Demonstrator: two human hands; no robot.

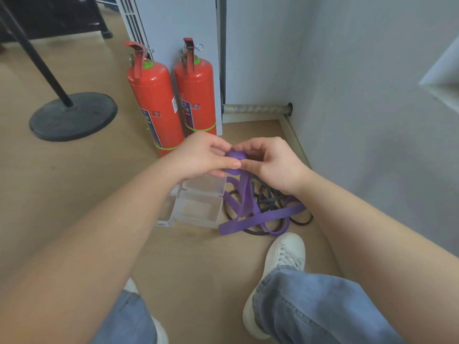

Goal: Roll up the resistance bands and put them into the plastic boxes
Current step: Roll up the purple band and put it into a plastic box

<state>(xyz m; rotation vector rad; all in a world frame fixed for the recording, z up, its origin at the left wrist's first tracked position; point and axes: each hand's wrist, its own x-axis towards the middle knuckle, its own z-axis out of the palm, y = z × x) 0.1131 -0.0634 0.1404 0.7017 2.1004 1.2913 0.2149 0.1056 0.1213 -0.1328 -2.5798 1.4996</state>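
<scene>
Head view: left hand (201, 155) and right hand (275, 165) fingers (228, 164) tight around purple band roll (233, 155).

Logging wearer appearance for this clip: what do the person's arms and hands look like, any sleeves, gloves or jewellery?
The left forearm and right forearm are bare, with no sleeves in view. The left hand and right hand wear no gloves; no ring, watch or bracelet is visible.
</scene>
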